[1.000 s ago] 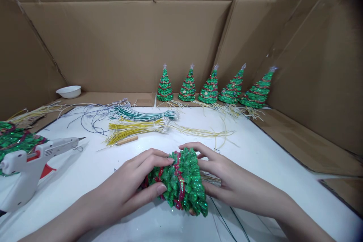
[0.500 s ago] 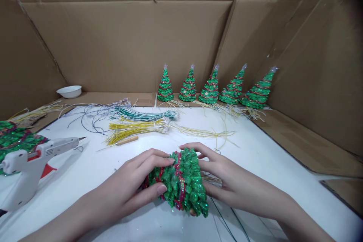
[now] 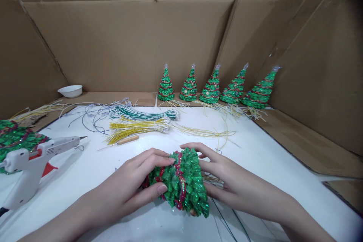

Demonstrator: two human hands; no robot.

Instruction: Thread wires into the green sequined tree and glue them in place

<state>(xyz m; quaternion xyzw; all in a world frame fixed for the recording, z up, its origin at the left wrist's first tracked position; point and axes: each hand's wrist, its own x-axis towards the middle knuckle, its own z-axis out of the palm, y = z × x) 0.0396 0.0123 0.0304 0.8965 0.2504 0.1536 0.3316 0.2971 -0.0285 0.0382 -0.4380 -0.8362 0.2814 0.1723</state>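
A glittery green Christmas tree ornament [image 3: 187, 185] with red garlands lies on its side above the table, its base turned to the right. My left hand [image 3: 141, 177] is closed around its narrower part, thumb in front and fingers over the top. At the base, my right hand [image 3: 218, 174] curls its fingers against the rim; the fingertips are partly hidden behind the tree. Thin wires [image 3: 212, 179] come out of the base between the fingers of my right hand. Dark green wires [image 3: 225, 217] trail from below it towards the front of the table.
A white glue gun [image 3: 31, 170] stands at left before another green tree [image 3: 17, 138]. Yellow wires [image 3: 136, 126], green wires [image 3: 141, 113] and a wooden-handled awl [image 3: 127, 140] lie beyond my hands. Several finished trees [image 3: 210, 87] line the cardboard back wall. A white bowl [image 3: 70, 91] sits back left.
Both hands keep the same hold on the tree. The whole view has shifted very slightly; nothing else has visibly moved.
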